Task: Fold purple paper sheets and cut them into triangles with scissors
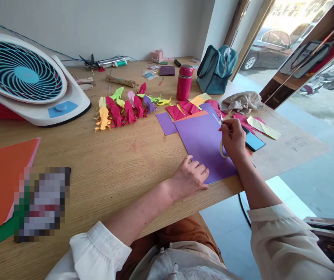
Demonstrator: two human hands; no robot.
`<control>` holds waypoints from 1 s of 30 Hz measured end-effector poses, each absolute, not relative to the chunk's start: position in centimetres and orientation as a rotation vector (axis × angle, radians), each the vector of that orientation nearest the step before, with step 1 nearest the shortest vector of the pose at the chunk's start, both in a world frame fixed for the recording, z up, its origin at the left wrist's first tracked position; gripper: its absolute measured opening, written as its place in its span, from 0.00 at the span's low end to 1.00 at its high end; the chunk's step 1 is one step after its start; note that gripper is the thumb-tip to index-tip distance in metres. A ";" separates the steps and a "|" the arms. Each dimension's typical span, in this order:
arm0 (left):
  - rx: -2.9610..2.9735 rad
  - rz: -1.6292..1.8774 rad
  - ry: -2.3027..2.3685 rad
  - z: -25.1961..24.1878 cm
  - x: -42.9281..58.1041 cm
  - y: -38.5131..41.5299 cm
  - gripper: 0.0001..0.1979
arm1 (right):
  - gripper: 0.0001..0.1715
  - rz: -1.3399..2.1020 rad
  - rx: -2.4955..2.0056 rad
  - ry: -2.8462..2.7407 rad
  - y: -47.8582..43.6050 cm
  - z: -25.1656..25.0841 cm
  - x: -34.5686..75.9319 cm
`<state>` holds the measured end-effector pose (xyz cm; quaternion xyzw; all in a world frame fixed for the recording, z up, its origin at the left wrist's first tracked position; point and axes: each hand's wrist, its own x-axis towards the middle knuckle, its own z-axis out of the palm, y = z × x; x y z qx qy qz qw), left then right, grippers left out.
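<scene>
My left hand [190, 175] lies palm down at the near left corner of a large purple sheet of paper [201, 142], its fingers loosely spread and resting on the sheet's edge. Above the right part of that sheet, my right hand [233, 136] is closed around a pair of scissors [224, 151]. A white handle loop hangs below the fingers and a thin metal tip pokes out above them; the middle is hidden by the hand. A smaller purple paper piece [166, 123] lies left of the sheet. Orange paper [194, 116] peeks out along its far edge.
Folded paper figures [128, 109] stand in rows behind. Red folded papers [184, 110], a red flask [184, 82], a teal bag [217, 70], a cloth [241, 102] and a phone [254, 139] lie around the sheet. A fan [64, 105] and orange paper [3, 179] are at left.
</scene>
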<state>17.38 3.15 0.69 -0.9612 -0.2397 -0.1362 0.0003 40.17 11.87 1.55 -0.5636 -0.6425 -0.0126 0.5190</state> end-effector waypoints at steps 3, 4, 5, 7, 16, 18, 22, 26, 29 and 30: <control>-2.893 -0.448 -0.600 -0.5 18.2 2.9 0.13 | 0.04 -0.048 -1.369 -1.529 11.8 1.6 40.2; -2.850 -0.462 -0.603 -0.9 18.5 2.7 0.13 | 0.05 -0.053 -1.373 -1.522 11.8 1.7 40.2; -2.820 -0.473 -0.612 -1.1 18.7 2.5 0.14 | 0.05 -0.057 -1.373 -1.514 11.9 1.7 40.3; -2.814 -0.480 -0.614 -1.1 19.1 2.1 0.15 | 0.05 -0.062 -1.357 -1.489 11.9 1.6 40.4; -3.039 -0.423 -1.147 3.2 19.0 2.0 0.12 | 0.06 -0.133 -1.166 -1.199 12.5 2.8 41.9; -3.049 -0.436 -1.277 3.4 18.9 1.9 0.11 | 0.06 -0.172 -1.128 -1.153 12.4 3.8 42.5; -3.053 -0.476 -1.393 3.4 18.5 1.8 0.10 | 0.05 -0.232 -1.080 -1.106 12.0 5.8 44.2; -3.140 -0.675 -1.647 3.9 18.2 2.1 0.09 | 0.07 -0.262 -1.068 -1.157 11.5 7.3 45.9; -3.209 -0.915 -1.830 4.2 18.0 2.6 0.09 | 0.08 -0.262 -1.104 -1.191 11.1 7.9 46.4; -3.228 -0.988 -1.873 4.2 17.9 2.8 0.09 | 0.08 -0.263 -1.118 -1.199 10.9 8.0 46.4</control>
